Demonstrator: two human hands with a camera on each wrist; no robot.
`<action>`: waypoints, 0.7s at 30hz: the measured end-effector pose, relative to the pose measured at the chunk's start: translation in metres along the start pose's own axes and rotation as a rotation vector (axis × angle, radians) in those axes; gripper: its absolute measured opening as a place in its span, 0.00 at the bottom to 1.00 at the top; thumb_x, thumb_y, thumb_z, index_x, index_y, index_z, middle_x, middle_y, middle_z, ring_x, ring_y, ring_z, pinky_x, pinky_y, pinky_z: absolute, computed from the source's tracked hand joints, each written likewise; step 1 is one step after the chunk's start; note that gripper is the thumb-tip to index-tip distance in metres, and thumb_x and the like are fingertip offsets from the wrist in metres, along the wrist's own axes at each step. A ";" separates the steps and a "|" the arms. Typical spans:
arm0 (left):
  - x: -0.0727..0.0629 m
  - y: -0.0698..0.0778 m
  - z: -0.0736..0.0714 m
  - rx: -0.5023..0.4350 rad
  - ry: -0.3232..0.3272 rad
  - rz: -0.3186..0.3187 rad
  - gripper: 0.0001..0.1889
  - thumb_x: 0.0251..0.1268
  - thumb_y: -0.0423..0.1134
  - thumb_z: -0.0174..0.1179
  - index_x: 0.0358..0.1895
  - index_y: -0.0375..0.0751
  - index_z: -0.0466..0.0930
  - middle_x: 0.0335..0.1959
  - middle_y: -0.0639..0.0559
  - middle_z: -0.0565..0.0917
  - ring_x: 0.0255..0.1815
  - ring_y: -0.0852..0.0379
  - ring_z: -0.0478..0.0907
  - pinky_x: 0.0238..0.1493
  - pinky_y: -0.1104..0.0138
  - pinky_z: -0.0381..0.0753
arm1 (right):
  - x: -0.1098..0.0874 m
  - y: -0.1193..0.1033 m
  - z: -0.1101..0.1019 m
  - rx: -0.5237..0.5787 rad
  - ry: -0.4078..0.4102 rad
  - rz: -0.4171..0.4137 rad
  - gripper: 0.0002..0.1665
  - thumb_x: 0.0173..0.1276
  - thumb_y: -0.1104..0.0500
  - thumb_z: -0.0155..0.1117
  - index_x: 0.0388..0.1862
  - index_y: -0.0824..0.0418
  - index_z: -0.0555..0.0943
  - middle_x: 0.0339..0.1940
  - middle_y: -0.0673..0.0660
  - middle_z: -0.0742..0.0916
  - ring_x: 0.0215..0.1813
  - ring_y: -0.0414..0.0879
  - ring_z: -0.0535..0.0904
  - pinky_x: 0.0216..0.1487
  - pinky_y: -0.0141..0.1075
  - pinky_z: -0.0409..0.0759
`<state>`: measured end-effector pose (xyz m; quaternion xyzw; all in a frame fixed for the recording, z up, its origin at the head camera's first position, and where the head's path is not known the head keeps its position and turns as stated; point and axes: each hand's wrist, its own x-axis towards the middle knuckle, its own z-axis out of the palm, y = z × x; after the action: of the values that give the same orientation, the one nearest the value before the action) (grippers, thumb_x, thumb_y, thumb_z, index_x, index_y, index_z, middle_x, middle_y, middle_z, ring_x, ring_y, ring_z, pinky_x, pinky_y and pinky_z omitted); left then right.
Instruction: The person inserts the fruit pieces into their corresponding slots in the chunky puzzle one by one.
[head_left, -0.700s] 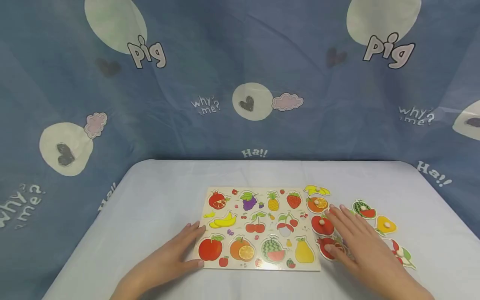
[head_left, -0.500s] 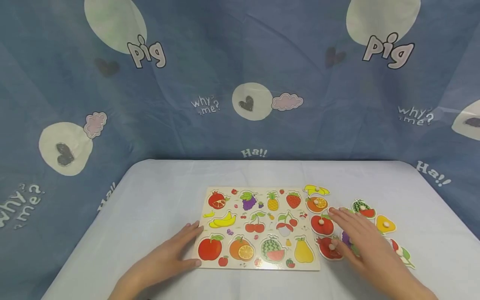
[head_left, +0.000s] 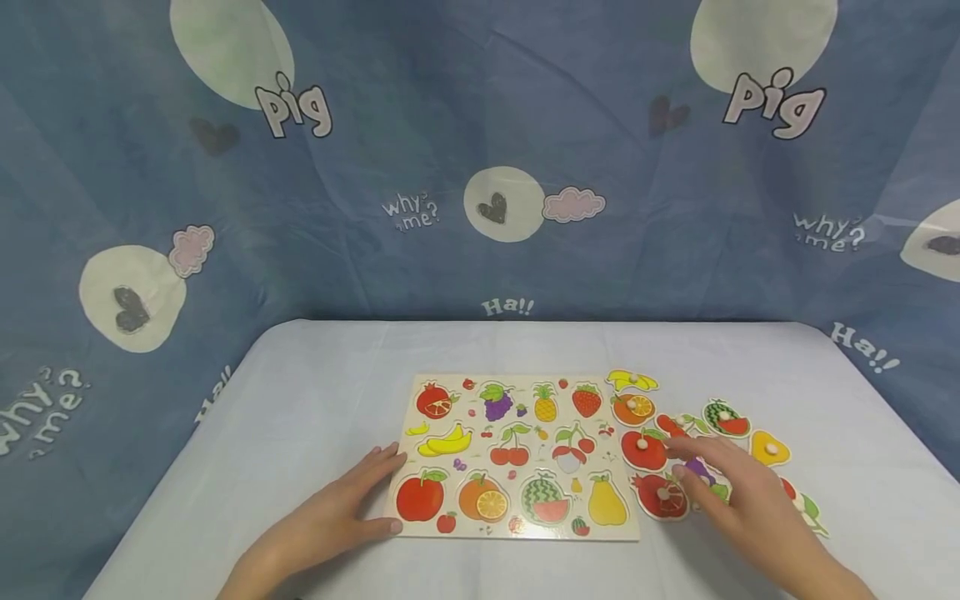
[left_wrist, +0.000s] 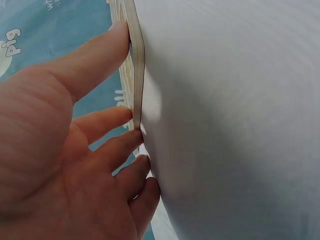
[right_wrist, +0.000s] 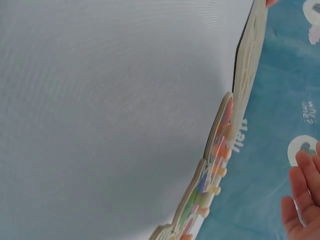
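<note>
A wooden fruit puzzle board (head_left: 420, 532) lies flat on the white table, printed with apple, orange, pear, banana and other fruit pictures. My left hand (head_left: 330, 517) touches its left edge, thumb and fingers spread; the left wrist view shows the fingertips against the board's edge (left_wrist: 138, 75). My right hand (head_left: 750, 500) hovers over loose knobbed pieces at the board's right, thumb and index finger apart and holding nothing. Nearest to it are the apple piece (head_left: 641, 450), the pomegranate piece (head_left: 662, 498) and the partly covered grape piece (head_left: 699, 469).
Beyond the right hand lie the banana piece (head_left: 632, 381), orange piece (head_left: 632, 408), watermelon piece (head_left: 727, 419) and pear piece (head_left: 770, 448). Another red-and-green piece (head_left: 810, 510) is half hidden behind that hand. A blue printed cloth (head_left: 420, 275) hangs behind the table.
My right hand has drawn back slightly and its fingers have bent, with thumb and index closer over the pieces. More of the grape piece shows. My left hand stays at the board's edge.
</note>
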<state>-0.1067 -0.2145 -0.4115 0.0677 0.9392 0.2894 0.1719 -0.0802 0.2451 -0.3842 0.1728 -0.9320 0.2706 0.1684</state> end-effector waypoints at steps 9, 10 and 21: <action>0.000 -0.001 0.001 0.008 -0.003 0.001 0.45 0.47 0.52 0.76 0.73 0.55 0.66 0.76 0.55 0.62 0.76 0.47 0.54 0.66 0.44 0.66 | 0.002 0.005 0.003 0.096 -0.046 0.066 0.22 0.58 0.67 0.74 0.50 0.50 0.83 0.39 0.42 0.86 0.36 0.34 0.76 0.32 0.30 0.80; 0.000 -0.001 0.000 0.007 -0.003 0.002 0.45 0.47 0.52 0.76 0.73 0.55 0.66 0.76 0.55 0.62 0.76 0.48 0.54 0.66 0.44 0.66 | 0.003 0.006 0.004 0.105 -0.052 0.060 0.22 0.58 0.67 0.74 0.50 0.51 0.83 0.39 0.42 0.86 0.35 0.34 0.76 0.32 0.30 0.80; 0.000 0.000 0.000 -0.004 -0.011 -0.003 0.45 0.47 0.52 0.76 0.73 0.56 0.67 0.76 0.55 0.62 0.76 0.48 0.54 0.66 0.44 0.66 | 0.011 0.022 0.007 0.199 -0.362 0.085 0.15 0.64 0.59 0.71 0.50 0.52 0.82 0.39 0.40 0.84 0.35 0.35 0.75 0.35 0.29 0.79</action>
<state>-0.1063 -0.2147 -0.4111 0.0674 0.9379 0.2905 0.1774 -0.1004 0.2564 -0.3948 0.1948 -0.9221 0.3329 -0.0311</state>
